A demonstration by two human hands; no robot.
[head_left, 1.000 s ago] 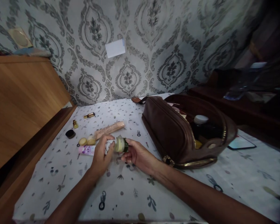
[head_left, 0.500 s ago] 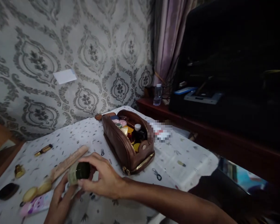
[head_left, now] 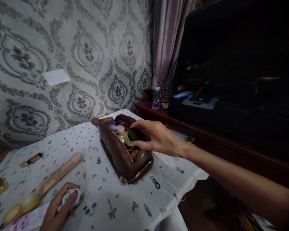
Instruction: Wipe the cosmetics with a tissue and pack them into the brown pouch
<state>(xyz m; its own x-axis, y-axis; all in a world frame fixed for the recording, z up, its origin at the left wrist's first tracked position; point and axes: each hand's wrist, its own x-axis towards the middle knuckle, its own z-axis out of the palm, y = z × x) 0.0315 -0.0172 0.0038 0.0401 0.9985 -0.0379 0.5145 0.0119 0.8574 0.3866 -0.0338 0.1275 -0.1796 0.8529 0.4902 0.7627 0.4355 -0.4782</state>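
My right hand [head_left: 156, 136] grips a small jar [head_left: 132, 137] with a dark green lid and a pale body. It holds the jar tilted at the opening of a brown zip cosmetic bag [head_left: 113, 149]. Inside the bag sit a pink round item [head_left: 120, 128], a yellow round item [head_left: 135, 154] and several other things, partly hidden by the jar and hand. Low on the left, my left hand [head_left: 62, 205] is closed around a crumpled white tissue [head_left: 71, 197] over the tablecloth. Near it lie a long peach-coloured box [head_left: 60, 173] and a purple and white tube [head_left: 30, 218].
Yellowish rounded items [head_left: 21, 208], a gold cap [head_left: 1, 186] and a black and gold tube [head_left: 31, 159] lie on the left of the patterned tablecloth [head_left: 125, 205]. A water bottle [head_left: 156, 98] stands on the dark red ledge behind. A large dark screen [head_left: 231, 64] fills the right.
My right hand has carried the jar away from my left hand, up and right to the bag's opening. My left hand stays low on the left, now with the white tissue showing. The view has shifted slightly right.
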